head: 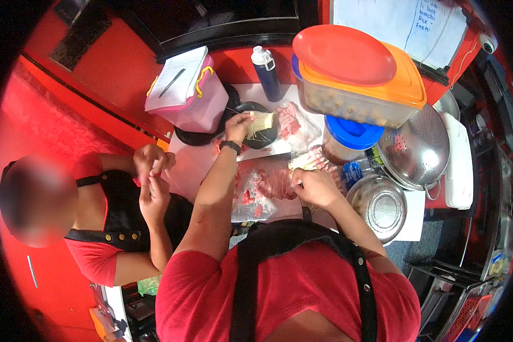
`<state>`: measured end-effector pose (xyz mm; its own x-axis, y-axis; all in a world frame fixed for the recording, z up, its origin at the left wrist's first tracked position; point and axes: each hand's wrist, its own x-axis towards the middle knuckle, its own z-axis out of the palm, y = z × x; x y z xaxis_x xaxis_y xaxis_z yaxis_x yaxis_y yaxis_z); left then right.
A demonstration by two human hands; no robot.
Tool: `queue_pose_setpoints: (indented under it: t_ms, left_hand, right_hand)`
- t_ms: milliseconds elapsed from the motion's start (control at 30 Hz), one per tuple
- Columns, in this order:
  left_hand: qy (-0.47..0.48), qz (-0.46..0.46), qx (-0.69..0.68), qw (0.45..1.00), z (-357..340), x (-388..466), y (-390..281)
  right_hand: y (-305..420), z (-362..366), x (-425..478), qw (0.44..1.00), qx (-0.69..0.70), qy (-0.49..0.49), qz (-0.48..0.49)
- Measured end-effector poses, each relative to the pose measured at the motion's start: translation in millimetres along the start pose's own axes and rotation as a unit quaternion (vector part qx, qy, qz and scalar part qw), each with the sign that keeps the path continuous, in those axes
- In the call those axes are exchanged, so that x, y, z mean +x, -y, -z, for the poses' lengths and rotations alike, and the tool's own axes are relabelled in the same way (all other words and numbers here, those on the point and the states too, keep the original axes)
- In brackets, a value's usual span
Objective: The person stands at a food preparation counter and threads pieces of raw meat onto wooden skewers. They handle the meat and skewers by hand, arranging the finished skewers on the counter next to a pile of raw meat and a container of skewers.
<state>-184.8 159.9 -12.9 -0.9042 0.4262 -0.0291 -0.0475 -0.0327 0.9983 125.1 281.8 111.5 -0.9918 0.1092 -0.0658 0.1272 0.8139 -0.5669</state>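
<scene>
My left hand [239, 125], with a dark watch at the wrist, reaches over a dark plate and pinches the end of a bundle of enoki mushrooms [262, 121]. Loose mushroom strands lie on the plate [258, 143]. My right hand [315, 187] is at the right end of thin sliced raw meat [278, 184]; its fingertips are curled, and whether they grip the meat cannot be told. Just above this hand lies a pile of meat-wrapped enoki rolls [310, 160]. Red meat scraps [248, 196] and a plastic sheet lie on the board before me. A plastic bag of meat [291, 124] rests right of the plate.
A co-worker [124, 213] stands at the left with both hands raised near the table edge. Behind are a pink lidded bin [196, 113], a bottle [267, 77] and an orange-lidded container [363, 102]. At right stand a blue-lidded tub [352, 134], a steel colander [414, 145] and a perforated steel bowl [378, 207].
</scene>
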Motion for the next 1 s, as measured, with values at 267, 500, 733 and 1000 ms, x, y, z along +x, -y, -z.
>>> queue_pose_setpoints:
  t_ms: [267, 500, 733, 1000]
  left_hand:
    - [0.032, -0.088, -0.168, 0.981, 6, -25, -71]
    - [0.121, -0.009, -0.411, 0.904, 0, -58, -104]
    - [0.078, 0.063, -0.398, 0.912, -13, -101, -123]
    - [0.031, 0.033, -0.237, 0.97, -27, -135, -155]
  right_hand:
    - [6, 1, -3, 1.0, 0.015, -0.012, 0.019]
    - [11, 6, -10, 0.999, 0.021, -0.023, 0.034]
    - [16, 16, -18, 0.998, 0.019, -0.052, 0.037]
    - [14, 15, -28, 0.996, 0.009, -0.077, 0.04]
